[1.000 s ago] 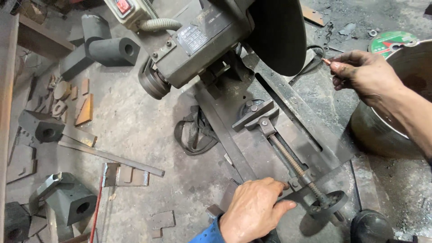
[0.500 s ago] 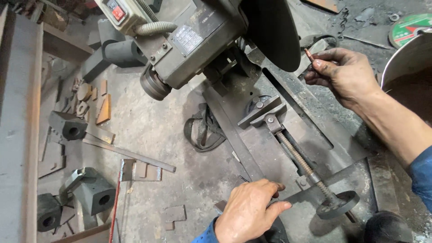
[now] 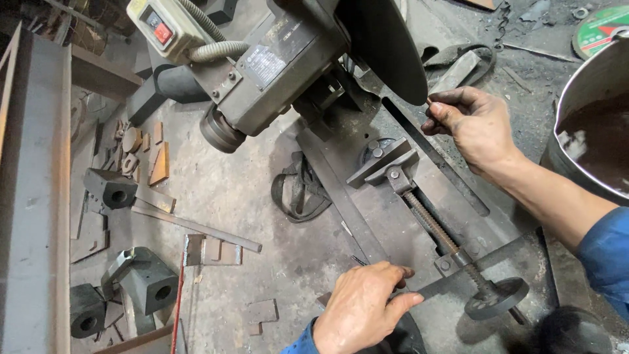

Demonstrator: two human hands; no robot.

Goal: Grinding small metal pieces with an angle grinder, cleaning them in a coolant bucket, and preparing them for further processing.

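Down low, left hand [image 3: 363, 314] curled shut over the near end of a flat bar [image 3: 452, 280], thumb on top, knuckles up. Probably pressing there to keep steady while leaning in. Wrist bent in from the bottom edge, blue sleeve just showing.

Just past its thumb, a round hand wheel [image 3: 495, 298] on a long screw [image 3: 432, 223], running away from that hand up to the clamp block [image 3: 383, 164].

Up high, right hand [image 3: 475, 124] pinched shut on a thin metal bit [image 3: 429, 102]. Held only by thumb and fingertip, likely because so small and thin. Other fingers tucked under, back of hand up, arm reaching in long and straight from the right side. Thin metal bit right at the fingertips, just beside the dark blade cover [image 3: 383, 46] of the big saw [image 3: 282, 65].

Behind the right arm, a metal bucket [image 3: 583, 85]. Beyond that hand, a green cutting disc [image 3: 599, 26] flat on the floor [image 3: 242, 190]. Far off to the side of the left hand, heavy metal blocks [image 3: 147, 282] and small scraps lying about, well apart from both hands.
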